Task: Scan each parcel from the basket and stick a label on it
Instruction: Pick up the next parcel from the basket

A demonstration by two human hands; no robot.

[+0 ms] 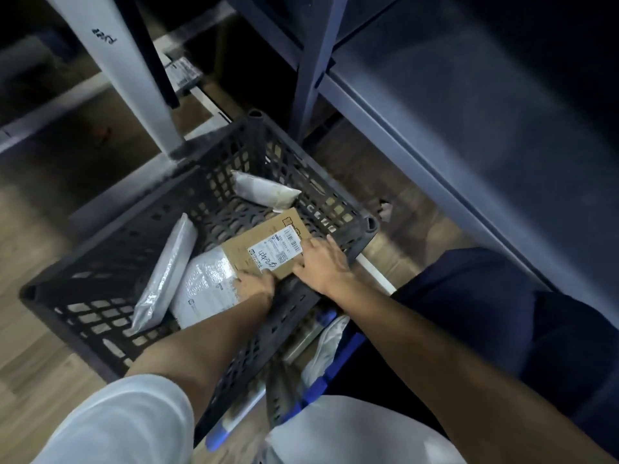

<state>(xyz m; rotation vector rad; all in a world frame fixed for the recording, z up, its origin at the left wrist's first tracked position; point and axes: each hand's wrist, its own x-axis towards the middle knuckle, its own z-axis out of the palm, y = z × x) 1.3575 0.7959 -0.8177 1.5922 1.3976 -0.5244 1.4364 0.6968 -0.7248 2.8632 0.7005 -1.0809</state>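
Observation:
A black lattice basket (110, 262) stands on the floor in front of me. Inside it lies a flat brown cardboard parcel (254, 241) with a white shipping label on top. My left hand (256, 284) grips the parcel's near corner. My right hand (321, 262) holds its right edge, fingers curled over the label side. Under the cardboard parcel lies a white bubble mailer (204, 286). A grey poly bag (167, 276) leans against it on the left. Another grey poly bag (264, 190) lies at the far wall of the basket.
Grey metal shelving (435, 122) runs along the right, its post (310, 72) just behind the basket. A white post (130, 72) stands at the far left. Below the basket's near edge a blue-framed cart (321, 380) holds more bags. Wooden floor surrounds the basket.

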